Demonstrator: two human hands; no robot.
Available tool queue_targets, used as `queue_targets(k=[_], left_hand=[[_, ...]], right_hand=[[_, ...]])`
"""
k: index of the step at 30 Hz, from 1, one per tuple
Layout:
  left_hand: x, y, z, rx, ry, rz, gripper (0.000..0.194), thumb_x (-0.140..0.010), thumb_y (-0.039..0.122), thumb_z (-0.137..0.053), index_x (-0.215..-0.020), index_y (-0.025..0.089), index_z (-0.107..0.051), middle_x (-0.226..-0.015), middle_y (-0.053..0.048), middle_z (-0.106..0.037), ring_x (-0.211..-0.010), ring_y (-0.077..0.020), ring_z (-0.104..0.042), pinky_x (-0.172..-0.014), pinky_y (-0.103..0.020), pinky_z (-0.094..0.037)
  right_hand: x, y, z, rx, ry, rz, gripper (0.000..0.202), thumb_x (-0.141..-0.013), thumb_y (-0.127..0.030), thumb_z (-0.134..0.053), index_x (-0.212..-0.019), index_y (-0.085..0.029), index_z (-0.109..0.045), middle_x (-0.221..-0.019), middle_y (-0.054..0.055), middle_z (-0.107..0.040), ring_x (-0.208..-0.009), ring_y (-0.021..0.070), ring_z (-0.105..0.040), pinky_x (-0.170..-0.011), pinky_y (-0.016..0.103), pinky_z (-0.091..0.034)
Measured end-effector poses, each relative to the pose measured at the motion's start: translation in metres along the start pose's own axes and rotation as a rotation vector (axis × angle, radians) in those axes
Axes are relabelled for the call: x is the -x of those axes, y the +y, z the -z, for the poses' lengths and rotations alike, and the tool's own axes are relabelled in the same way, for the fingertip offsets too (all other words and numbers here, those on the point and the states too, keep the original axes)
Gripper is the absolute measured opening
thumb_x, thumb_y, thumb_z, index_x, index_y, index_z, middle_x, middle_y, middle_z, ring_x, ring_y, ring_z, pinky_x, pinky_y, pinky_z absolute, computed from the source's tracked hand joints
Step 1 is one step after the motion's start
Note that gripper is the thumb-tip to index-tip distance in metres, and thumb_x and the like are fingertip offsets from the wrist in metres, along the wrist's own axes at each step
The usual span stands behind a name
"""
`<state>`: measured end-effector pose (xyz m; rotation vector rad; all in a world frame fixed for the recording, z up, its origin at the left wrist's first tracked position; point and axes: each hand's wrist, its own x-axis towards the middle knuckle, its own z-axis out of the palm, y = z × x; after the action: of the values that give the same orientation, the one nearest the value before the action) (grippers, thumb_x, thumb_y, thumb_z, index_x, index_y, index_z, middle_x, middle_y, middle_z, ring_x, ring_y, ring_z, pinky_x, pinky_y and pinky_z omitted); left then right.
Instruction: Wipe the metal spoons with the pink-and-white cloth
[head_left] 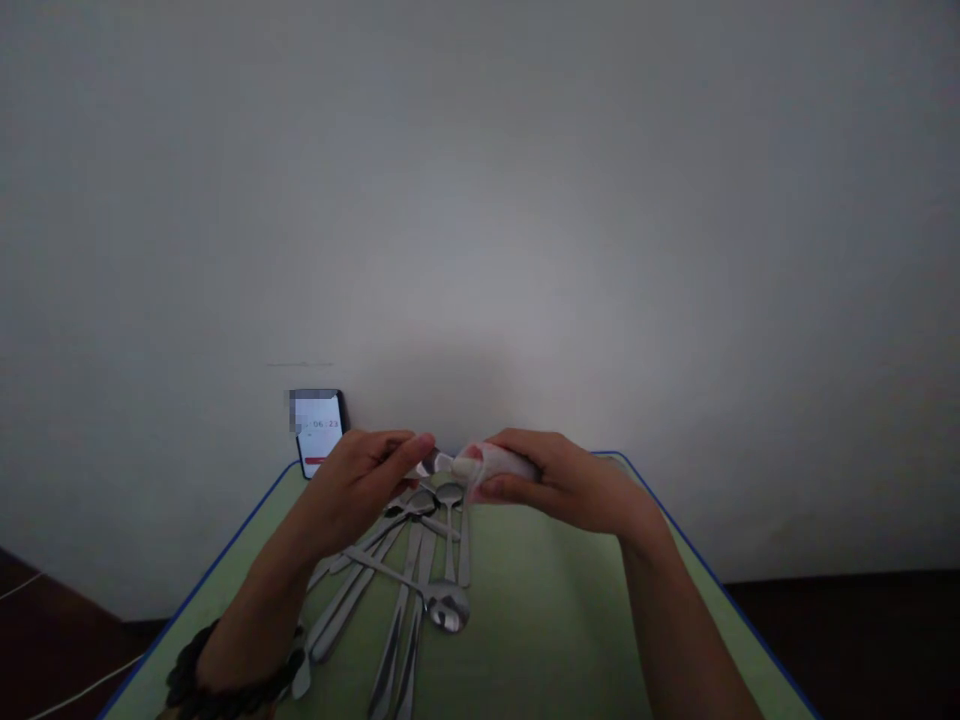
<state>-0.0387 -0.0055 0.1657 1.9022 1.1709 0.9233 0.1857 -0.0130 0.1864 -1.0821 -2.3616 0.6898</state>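
Above the far part of the table, my left hand [367, 480] is closed around one end of a shiny metal piece of cutlery [439, 462]. Its exact kind is hidden by my fingers. My right hand [555, 475] grips a white and pinkish cloth [484, 470], which wraps around the other end of that cutlery. Below my hands lies a loose pile of metal cutlery, with a large round spoon [448, 606] in front and a smaller spoon [449, 495] farther back. Several long flat handles [397, 640] point towards me.
A phone [319, 430] showing a running timer leans against the pale wall [480, 250] at the back left. The green table [540, 620] has a blue edge and meets the wall. A thin white cable [90, 690] runs across the dark floor at the left.
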Motion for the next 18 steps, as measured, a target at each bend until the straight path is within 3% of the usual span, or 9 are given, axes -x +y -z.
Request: queue_targets(k=[7,18], left_hand=[[-0.006,-0.005,-0.008,0.313,0.099,0.159,0.042,-0.075,0.055,-0.057,-0.069,0.013,-0.061,-0.061,0.003,-0.051,-0.055,-0.0081,-0.048,-0.050,-0.015,-0.041],[-0.010,-0.006,-0.013,0.418,0.063,0.184,0.043,-0.073,0.057,-0.059,-0.069,0.014,-0.061,-0.066,0.001,-0.058,-0.061,-0.0104,-0.055,-0.056,-0.017,-0.047]], right_hand=[[0.002,-0.002,0.001,0.036,0.170,0.023,0.042,-0.077,-0.050,-0.059,-0.106,-0.020,-0.060,-0.090,0.002,-0.066,-0.073,0.0129,-0.055,-0.066,0.023,-0.037],[0.005,-0.015,-0.005,0.234,0.095,-0.146,0.036,-0.082,-0.053,-0.048,-0.090,-0.020,-0.057,-0.081,0.003,-0.065,-0.069,0.0153,-0.056,-0.060,0.025,-0.035]])
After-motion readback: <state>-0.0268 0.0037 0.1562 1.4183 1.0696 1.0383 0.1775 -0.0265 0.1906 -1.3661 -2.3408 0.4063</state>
